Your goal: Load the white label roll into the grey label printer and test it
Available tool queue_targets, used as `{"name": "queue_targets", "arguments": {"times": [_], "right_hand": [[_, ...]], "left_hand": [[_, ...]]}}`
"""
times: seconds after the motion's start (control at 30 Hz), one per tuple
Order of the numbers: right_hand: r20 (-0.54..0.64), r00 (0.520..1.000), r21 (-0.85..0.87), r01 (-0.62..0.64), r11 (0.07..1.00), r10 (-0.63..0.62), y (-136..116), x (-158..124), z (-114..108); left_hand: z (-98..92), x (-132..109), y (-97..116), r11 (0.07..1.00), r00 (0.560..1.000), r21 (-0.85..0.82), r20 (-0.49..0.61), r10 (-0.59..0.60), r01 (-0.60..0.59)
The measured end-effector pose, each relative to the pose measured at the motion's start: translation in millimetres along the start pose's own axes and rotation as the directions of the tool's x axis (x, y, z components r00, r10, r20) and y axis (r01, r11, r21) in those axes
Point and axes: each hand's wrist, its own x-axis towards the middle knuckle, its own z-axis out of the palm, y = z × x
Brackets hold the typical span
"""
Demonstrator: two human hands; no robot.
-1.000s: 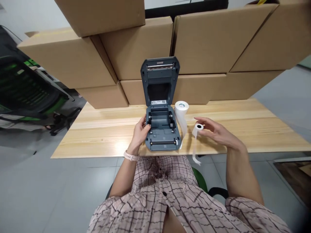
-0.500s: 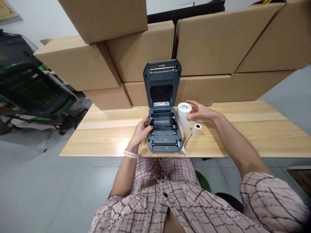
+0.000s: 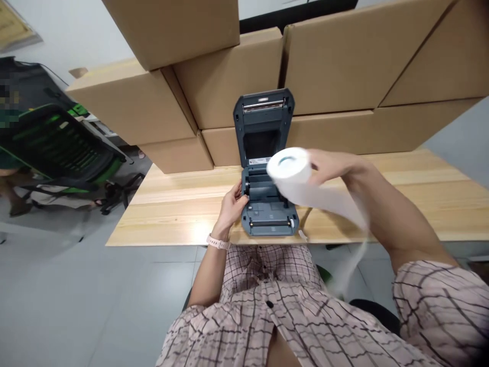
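A dark grey label printer [image 3: 267, 210] stands on the table with its lid [image 3: 264, 122] tipped up. My left hand [image 3: 231, 208] grips the printer's left edge, thumb over the rim and fingers along the outer side. My right hand [image 3: 330, 165] is closed on a white paper roll [image 3: 291, 168], raised above the right side of the printer's bay and hiding part of it. From the roll a loose paper strip [image 3: 336, 201] trails right and hangs past the table's front edge, blurred by motion. A small white paper end [image 3: 303, 235] lies by the printer's front right corner.
Cardboard boxes [image 3: 229, 81] are stacked along the back of the wooden table [image 3: 171, 214], close behind the printer lid. An office chair [image 3: 64, 137] stands on the floor at the left, with another person partly visible beside it.
My right hand has lifted the paper roll off the table and brought it over the printer, its strip swinging out to the right. My left hand keeps hold of the printer.
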Motion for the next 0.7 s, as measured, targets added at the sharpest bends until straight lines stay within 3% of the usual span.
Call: {"name": "queue_targets", "arguments": {"times": [0.07,0.1,0.2,0.27,0.43,0.57,0.7], "right_hand": [[0.196,0.975,-0.212,-0.065,0.975,0.107,-19.2,24.9,7.0],[0.241,0.954,-0.330,-0.091,0.939,0.177,-23.6,36.5,11.9],[0.228,0.927,-0.595,-0.111,0.796,0.299,-21.6,61.2,28.2],[0.233,0.916,-0.664,-0.097,0.741,0.328,-13.9,70.6,38.0],[0.267,0.886,-0.683,-0.103,0.723,0.379,2.6,82.9,52.9],[0.245,0.922,-0.654,-0.072,0.753,0.301,0.0,66.0,59.2],[0.131,0.985,-0.632,-0.001,0.775,0.109,-19.8,12.4,89.4]], "left_hand": [[-0.2,0.7,-2.8,1.000,1.000,0.003,0.000,-0.001,0.001],[0.0,1.0,-3.8,1.000,1.000,0.007,0.006,0.006,-0.006],[0.8,1.5,-4.8,0.999,0.999,0.014,0.022,0.037,-0.037],[1.2,1.3,-4.2,0.999,0.998,0.021,0.032,0.048,-0.048],[1.6,0.5,-3.3,0.997,0.998,0.047,0.032,0.061,-0.062],[2.5,-0.1,-3.4,0.995,0.997,0.073,0.025,0.072,-0.074],[3.1,-1.8,-2.5,0.996,0.997,0.060,0.019,0.072,-0.073]]}}
